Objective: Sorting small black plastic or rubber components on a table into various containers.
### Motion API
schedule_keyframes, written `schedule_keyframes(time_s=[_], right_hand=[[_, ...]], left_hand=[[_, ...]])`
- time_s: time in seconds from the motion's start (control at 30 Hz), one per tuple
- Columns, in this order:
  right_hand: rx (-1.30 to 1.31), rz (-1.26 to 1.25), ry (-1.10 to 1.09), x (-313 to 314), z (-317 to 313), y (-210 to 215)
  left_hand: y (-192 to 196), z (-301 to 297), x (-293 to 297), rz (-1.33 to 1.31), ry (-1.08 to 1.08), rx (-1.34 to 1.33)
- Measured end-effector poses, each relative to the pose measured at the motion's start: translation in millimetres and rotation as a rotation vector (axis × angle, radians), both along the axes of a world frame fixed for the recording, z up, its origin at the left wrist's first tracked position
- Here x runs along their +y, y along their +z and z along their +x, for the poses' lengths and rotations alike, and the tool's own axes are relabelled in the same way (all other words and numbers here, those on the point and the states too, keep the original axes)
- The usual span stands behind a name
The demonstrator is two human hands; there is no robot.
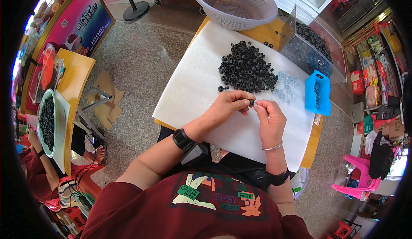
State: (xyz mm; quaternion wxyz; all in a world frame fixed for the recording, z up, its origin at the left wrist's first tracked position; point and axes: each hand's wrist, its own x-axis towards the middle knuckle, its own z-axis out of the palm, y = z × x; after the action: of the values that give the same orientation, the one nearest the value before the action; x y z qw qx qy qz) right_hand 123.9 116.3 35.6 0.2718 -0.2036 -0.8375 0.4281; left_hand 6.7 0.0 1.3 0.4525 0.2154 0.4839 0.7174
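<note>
Above a white foam sheet [184, 93], my two hands meet fingertip to fingertip. My left hand [225, 108] is closed in a pinch on a small round black plastic part [252, 103]. Right beside it, my right hand [272, 118] pinches something tiny and pale at that part; the fingers mostly hide it. Just beyond the hands lies a heap of black plastic parts [248, 69], with a few strays around it. Small clear bluish pieces [285, 87] are scattered to its right. Farther right, a blue scoop-shaped tray [321, 110] holds more small pieces.
A grey plastic basket [207, 5] stands at the table's far edge. A clear bin [292, 52] of black parts sits far right. On the left, another table [79, 74] bears a bowl [61, 123] of black parts, near another person's hand [33, 137]. A pink stool [358, 174] is at right.
</note>
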Motion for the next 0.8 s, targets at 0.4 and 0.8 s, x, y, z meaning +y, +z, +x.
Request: schedule_keyframes(time_s=[0.4, 0.8], right_hand=[[-0.112, -0.165, 0.010, -3, 5, 2], [0.026, -0.380, -0.131, 30, 24, -16]], left_hand=[[3, 0, -1, -0.034, -0.094, 0.163], [4, -2, -1, -0.015, 0.002, -0.106]])
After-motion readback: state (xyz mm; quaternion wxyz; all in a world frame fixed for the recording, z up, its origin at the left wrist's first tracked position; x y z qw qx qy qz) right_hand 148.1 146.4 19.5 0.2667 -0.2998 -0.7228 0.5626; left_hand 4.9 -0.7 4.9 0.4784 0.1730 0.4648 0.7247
